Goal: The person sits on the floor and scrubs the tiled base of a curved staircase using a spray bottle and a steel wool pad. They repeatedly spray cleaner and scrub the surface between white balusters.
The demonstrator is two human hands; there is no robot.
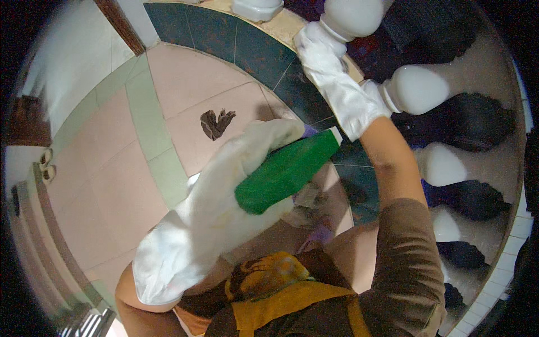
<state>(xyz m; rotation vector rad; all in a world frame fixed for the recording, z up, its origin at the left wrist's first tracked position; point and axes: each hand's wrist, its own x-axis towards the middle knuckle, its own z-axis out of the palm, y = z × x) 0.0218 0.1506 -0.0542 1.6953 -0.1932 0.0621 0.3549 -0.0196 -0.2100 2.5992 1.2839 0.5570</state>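
White gloves cover both of my hands. My left hand [276, 135], in a long, loose glove stained in places, is closed around a green plastic bottle [286, 172]; the fingers on its far side are hidden. The bottle slants up to the right, its pale cap end uppermost. My right hand [322, 48] is stretched out at the upper right against the lower part of a white baluster [353, 17], over the pale ledge [280, 23]. Its fingertips are blurred, and whether they hold anything does not show. The right glove's cuff lies beside another baluster [417, 89].
A crumpled dark brown cloth [215, 124] lies on the pink tiled floor [193, 80]. Dark green tiles [210, 33] face the curved ledge. More white balusters [444, 164] line the right. Steps [50, 236] are at the left, near a wooden post [120, 25].
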